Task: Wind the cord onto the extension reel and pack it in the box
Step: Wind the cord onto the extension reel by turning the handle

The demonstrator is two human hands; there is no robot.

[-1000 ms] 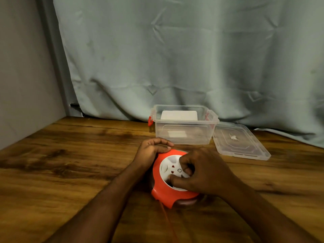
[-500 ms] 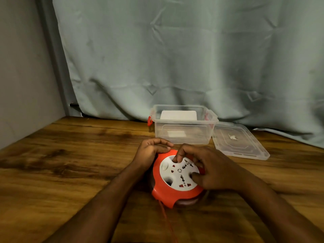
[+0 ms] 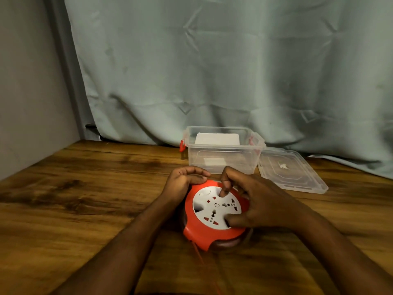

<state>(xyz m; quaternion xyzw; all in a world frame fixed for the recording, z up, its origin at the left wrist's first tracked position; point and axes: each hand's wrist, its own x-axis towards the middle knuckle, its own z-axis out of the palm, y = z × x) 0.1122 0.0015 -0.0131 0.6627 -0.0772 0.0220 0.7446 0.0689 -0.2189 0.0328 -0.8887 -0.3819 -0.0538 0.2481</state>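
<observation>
Orange reel [image 3: 204,235] with white socket face, near centre of desk [image 3: 85,199] | cord [image 3: 198,255] trails near | left hand [image 3: 182,182] curled on rim | right hand [image 3: 255,201] fingers pressing face | clear box [image 3: 223,158] beyond holds white block [image 3: 217,139], lid [image 3: 291,171] right

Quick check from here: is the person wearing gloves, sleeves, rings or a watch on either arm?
Nothing worn shows. The left hand and right hand are bare, no gloves, rings or watch visible, and both forearms are uncovered down to the frame's bottom edge.

Dim warm light, soft wide-angle blur
</observation>
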